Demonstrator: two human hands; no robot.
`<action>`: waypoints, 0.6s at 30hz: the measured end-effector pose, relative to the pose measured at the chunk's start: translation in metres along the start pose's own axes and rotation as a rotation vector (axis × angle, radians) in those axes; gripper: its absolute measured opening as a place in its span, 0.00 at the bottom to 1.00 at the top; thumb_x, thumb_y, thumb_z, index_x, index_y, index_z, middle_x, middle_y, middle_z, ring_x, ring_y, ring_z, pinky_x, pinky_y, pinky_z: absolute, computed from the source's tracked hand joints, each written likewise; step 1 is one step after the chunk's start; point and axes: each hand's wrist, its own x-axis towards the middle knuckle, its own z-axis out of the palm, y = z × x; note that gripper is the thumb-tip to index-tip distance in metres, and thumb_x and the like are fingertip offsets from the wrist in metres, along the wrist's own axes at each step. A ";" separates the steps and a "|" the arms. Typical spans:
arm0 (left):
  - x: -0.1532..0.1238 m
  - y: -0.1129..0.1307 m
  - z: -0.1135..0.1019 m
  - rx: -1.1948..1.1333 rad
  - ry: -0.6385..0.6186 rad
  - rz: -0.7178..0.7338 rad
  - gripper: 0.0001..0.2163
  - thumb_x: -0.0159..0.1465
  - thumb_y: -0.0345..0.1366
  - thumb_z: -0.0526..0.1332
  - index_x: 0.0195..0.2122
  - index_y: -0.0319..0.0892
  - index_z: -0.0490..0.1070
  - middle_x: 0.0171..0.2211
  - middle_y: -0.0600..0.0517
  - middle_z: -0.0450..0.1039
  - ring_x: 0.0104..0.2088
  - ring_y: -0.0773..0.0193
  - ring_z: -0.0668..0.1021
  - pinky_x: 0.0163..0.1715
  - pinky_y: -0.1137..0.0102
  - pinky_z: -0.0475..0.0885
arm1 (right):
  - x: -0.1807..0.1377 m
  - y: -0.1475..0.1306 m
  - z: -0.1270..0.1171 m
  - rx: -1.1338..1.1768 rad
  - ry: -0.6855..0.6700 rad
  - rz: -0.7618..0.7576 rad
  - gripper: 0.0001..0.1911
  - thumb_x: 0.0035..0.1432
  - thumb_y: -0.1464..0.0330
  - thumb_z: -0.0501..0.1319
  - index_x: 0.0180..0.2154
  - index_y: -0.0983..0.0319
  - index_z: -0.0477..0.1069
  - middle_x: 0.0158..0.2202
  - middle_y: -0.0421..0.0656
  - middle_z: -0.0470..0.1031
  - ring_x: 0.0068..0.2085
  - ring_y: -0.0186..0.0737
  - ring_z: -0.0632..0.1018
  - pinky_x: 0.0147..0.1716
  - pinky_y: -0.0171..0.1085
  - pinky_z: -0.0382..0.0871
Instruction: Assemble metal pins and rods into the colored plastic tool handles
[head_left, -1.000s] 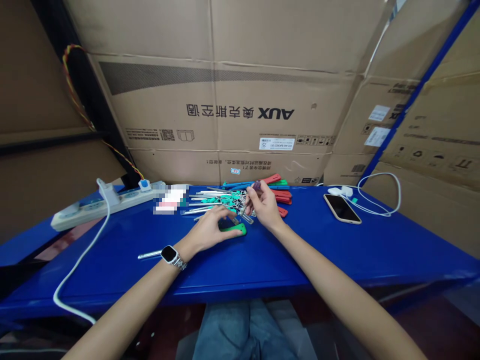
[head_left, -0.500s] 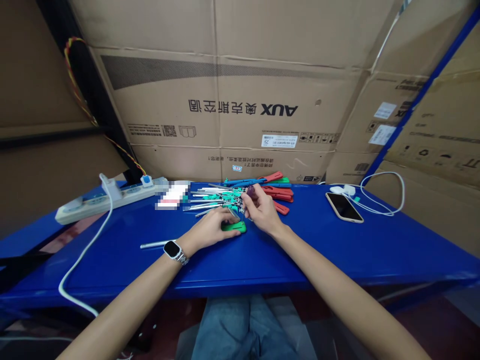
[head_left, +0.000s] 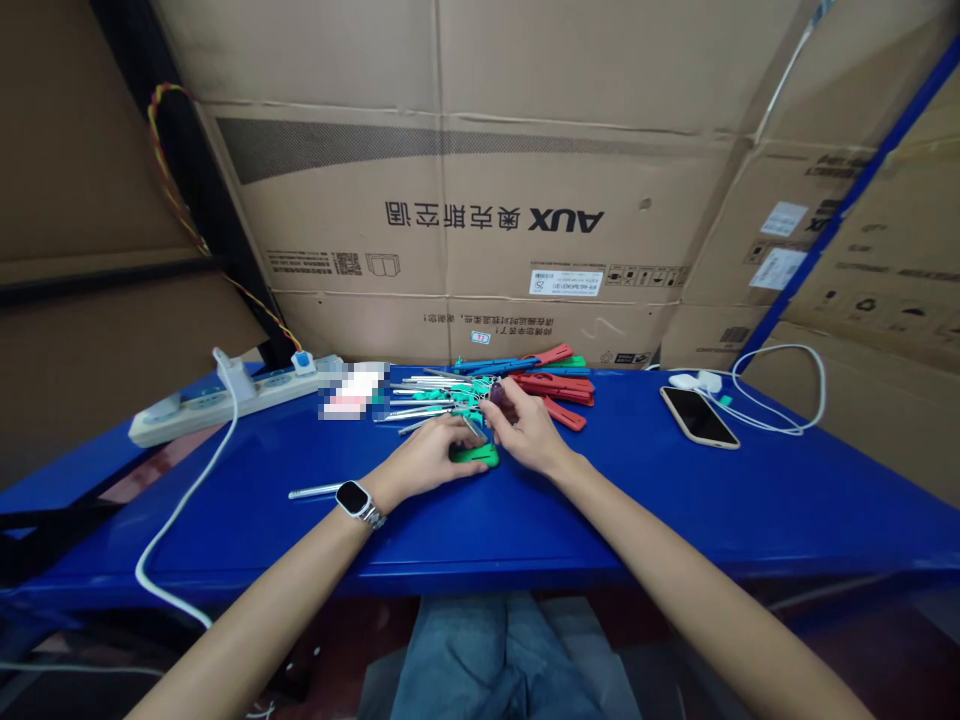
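Note:
My left hand [head_left: 429, 457], with a watch on the wrist, presses down on a green plastic holder [head_left: 478, 456] lying on the blue table [head_left: 600, 500]. My right hand [head_left: 523, 425] is closed in a pinch just above that holder, holding a small dark-handled metal tool [head_left: 495, 392]. Directly behind both hands lies a pile of metal tools with teal handles [head_left: 435, 395]. Red and blue holders [head_left: 559, 385] are stacked at the pile's right side.
A single metal rod [head_left: 315, 491] lies left of my left wrist. A white power strip [head_left: 225, 400] with a white cable sits far left. A phone [head_left: 699, 416] on a charging cable lies at the right. Cardboard boxes [head_left: 480, 220] wall off the back.
My right hand has come down and left toward the green holder, so both hands now meet over it. The view has shifted slightly to the right.

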 end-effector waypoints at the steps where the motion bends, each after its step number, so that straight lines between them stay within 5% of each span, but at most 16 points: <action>1: 0.000 0.000 0.000 -0.008 0.005 0.005 0.10 0.60 0.45 0.68 0.37 0.45 0.79 0.40 0.49 0.79 0.41 0.55 0.78 0.43 0.64 0.71 | 0.000 0.000 0.000 0.008 -0.005 0.002 0.14 0.63 0.55 0.59 0.32 0.56 0.60 0.23 0.37 0.70 0.22 0.37 0.71 0.21 0.34 0.63; 7: -0.003 -0.001 0.001 0.010 0.024 0.004 0.12 0.61 0.47 0.66 0.38 0.45 0.78 0.40 0.49 0.78 0.41 0.55 0.77 0.43 0.64 0.70 | 0.003 0.001 0.000 0.043 -0.012 0.015 0.16 0.62 0.55 0.60 0.30 0.56 0.59 0.22 0.36 0.67 0.22 0.36 0.70 0.21 0.34 0.64; 13: 0.021 0.019 -0.021 -0.205 0.450 -0.074 0.12 0.66 0.45 0.59 0.39 0.41 0.74 0.37 0.49 0.77 0.37 0.61 0.77 0.37 0.68 0.71 | 0.007 0.001 -0.002 0.100 -0.026 0.057 0.18 0.59 0.53 0.62 0.30 0.58 0.61 0.24 0.36 0.68 0.22 0.34 0.70 0.20 0.32 0.63; 18: 0.054 0.032 -0.027 -0.335 0.458 -0.057 0.11 0.60 0.44 0.66 0.31 0.40 0.73 0.29 0.51 0.75 0.30 0.65 0.75 0.32 0.70 0.69 | 0.007 0.003 -0.003 0.088 -0.018 0.067 0.15 0.60 0.54 0.61 0.34 0.59 0.65 0.24 0.35 0.68 0.22 0.33 0.69 0.21 0.32 0.63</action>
